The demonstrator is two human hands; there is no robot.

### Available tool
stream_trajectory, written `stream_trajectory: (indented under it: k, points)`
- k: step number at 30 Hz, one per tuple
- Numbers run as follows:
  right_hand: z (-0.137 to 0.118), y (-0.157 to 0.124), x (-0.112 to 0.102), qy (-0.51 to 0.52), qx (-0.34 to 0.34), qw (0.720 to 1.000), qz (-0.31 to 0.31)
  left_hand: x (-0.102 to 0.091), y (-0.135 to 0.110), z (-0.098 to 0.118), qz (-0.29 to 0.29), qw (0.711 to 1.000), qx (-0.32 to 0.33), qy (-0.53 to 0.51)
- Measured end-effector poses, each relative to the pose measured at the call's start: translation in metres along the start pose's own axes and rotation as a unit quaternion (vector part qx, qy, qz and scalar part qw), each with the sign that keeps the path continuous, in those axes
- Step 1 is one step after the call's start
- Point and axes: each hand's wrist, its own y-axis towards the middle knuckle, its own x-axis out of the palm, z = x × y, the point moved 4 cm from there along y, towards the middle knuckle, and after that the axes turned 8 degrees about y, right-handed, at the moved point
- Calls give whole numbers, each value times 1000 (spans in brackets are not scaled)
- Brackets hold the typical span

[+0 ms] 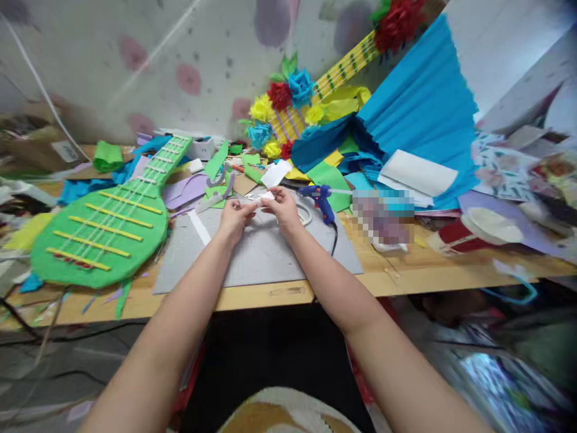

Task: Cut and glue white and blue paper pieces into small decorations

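My left hand (pixel 236 220) and my right hand (pixel 283 210) meet above a grey board (pixel 265 264) on the table. Between their pinched fingertips is a small white paper piece (pixel 267 196), partly covered by the fingers. A white ring (pixel 306 214), perhaps a tape roll, lies just behind my right wrist. Close by on the right rests a blue glue gun (pixel 321 201) with a black cord. To the left of my left hand, a white paper strip (pixel 199 227) lies on the board.
A green paper-covered lute shape (pixel 101 234) with yellow bars lies at left. Behind stand a yellow guitar shape (pixel 345 66) with paper flowers and a pleated blue paper sheet (pixel 419 114). Coloured scraps (pixel 184 191) litter the back. A red-and-white cup (pixel 455 236) lies at right, near the table's front edge.
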Motion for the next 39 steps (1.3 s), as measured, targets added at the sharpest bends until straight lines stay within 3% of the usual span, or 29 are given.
stream_trajectory:
  k: [5, 10, 17, 22, 27, 31, 39]
  points:
    - [0, 2, 1, -10, -19, 1000, -20, -3, 2, -1, 24, 1000, -9, 14]
    - [-1, 1, 0, -9, -20, 999, -31, -2, 3, -2, -24, 998, -4, 56]
    - [-4, 1, -1, 14, -12, 1000, -17, -1, 1, -1, -40, 998, -8, 38]
    - [-3, -1, 1, 84, 63, 993, -56, -2, 2, -1, -26, 999, -19, 26]
    - [2, -7, 7, 80, 123, 981, -124, -2, 4, -4, -30, 999, -19, 14]
    - [6, -6, 7, 67, 91, 984, -135, -2, 5, -5, -28, 999, -26, 4]
    - [15, 2, 1, 26, 44, 996, -76, 0, -1, 1, -49, 998, -43, -25]
